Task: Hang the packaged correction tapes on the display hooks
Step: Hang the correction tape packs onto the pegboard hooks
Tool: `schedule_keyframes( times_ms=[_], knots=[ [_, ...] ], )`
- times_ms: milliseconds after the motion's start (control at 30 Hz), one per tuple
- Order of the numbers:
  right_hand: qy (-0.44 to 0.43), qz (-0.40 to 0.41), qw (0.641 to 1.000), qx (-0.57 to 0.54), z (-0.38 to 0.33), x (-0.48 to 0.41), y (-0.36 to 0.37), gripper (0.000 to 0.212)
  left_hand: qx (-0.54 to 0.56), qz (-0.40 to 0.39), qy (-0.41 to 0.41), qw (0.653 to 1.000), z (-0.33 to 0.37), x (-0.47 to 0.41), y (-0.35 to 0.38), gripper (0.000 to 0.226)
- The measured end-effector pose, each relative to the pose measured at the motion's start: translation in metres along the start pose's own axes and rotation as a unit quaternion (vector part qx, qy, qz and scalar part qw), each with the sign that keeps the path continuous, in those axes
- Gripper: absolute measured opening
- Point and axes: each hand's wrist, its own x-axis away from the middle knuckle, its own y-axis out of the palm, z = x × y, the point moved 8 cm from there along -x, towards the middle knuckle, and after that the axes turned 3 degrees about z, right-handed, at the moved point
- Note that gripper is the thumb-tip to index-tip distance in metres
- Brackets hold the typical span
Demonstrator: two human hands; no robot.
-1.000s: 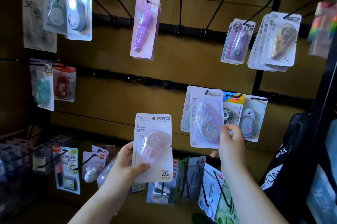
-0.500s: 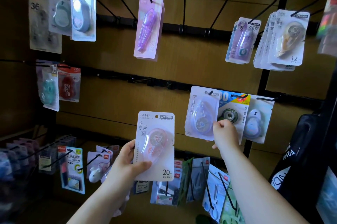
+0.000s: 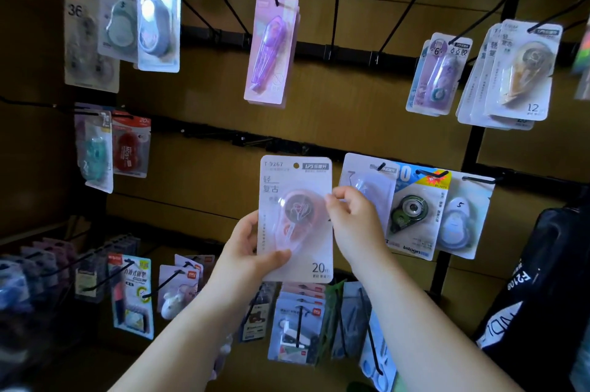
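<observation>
My left hand (image 3: 252, 251) grips the lower left of a white carded correction tape pack (image 3: 295, 219) with a pink dispenser and "20 m" printed at the bottom. It is held upright in front of the wooden display wall. My right hand (image 3: 354, 219) pinches the pack's right edge at mid height. A clear-blister correction tape pack (image 3: 367, 177) hangs on a black hook just right of my right hand, partly hidden by it. Two bare black hooks (image 3: 335, 11) jut from the upper rail above.
Other packs hang around: a purple pen-type pack (image 3: 271, 49), a green-wheel pack (image 3: 415, 209), a white penguin-shaped one (image 3: 459, 219), a stack marked "12" (image 3: 517, 72) upper right. More packs hang on low hooks (image 3: 297, 327). A black bag (image 3: 542, 280) stands at right.
My right hand has let go of the clear-blister pack, which now hangs on its hook, and moved left onto the pink pack. My left hand raised that pack up and rightward.
</observation>
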Motion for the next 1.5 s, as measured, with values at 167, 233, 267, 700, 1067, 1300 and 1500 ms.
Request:
schedule_keyframes(
  times_ms=[167,233,267,700,1067,1300,1500],
  knots=[
    [-0.001,0.057,0.998,-0.003,-0.004,-0.021,-0.004,0.021,-0.080,0.024,-0.035,0.996,0.003,-0.012,0.000,0.019],
    [-0.002,0.049,0.999,0.003,-0.007,-0.026,-0.001,0.015,-0.091,0.034,-0.049,0.994,0.002,-0.016,-0.002,0.016],
    [-0.003,0.045,0.999,0.005,-0.008,-0.027,0.001,0.014,-0.097,0.039,-0.049,0.993,0.003,-0.017,-0.003,0.017],
    [0.020,0.055,0.998,0.024,0.007,-0.033,-0.001,0.027,-0.155,0.020,-0.062,0.986,-0.007,-0.022,0.005,0.011],
    [0.009,0.049,0.999,0.018,0.001,-0.030,0.004,0.012,-0.171,0.069,-0.012,0.983,-0.007,-0.014,-0.001,0.020],
    [0.005,0.044,0.999,0.014,0.012,-0.011,0.003,0.013,-0.187,0.068,0.000,0.980,-0.018,0.002,-0.004,0.020],
    [-0.013,0.062,0.998,-0.008,-0.007,-0.021,-0.006,0.026,-0.169,0.065,0.020,0.983,0.000,-0.008,0.003,0.018]
  ],
)
